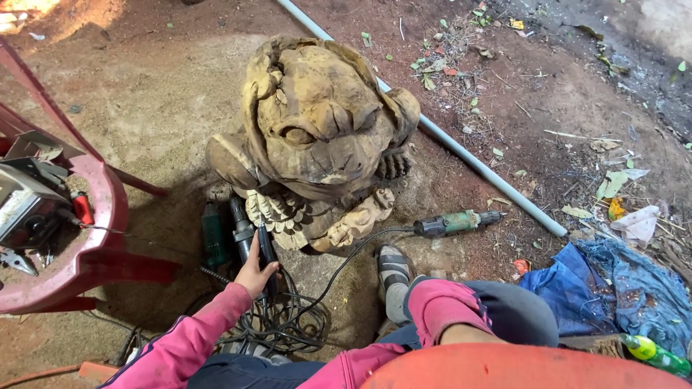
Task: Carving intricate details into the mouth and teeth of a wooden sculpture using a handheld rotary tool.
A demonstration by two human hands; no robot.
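While the left hand (pixel 256 272) reaches down to the dirt beside the carving, its fingers are curled around the rear of a slim black power tool (pixel 264 248), whose long axis runs nearly straight away from the person, the working end pointing up at the base of the wooden toad carving (pixel 317 137). That tool lies on the ground just left of the carving's clawed front foot, beside a second dark tool body and a green-handled grinder (pixel 213 236) lying parallel to it. Black cords (pixel 277 324) coil loosely under the wrist. The right hand is out of view — only the pink sleeve (pixel 440 306) over the knee shows. The carving is pale, rough-cut wood, rounded and cracked across the top, with scalloped ridges below. A green die grinder (pixel 455 222) lies to its right, pointing right toward a grey pipe (pixel 476 162). The red plastic chair (pixel 94 245) at left holds metal tools and a boxy machine — its seat is dusty
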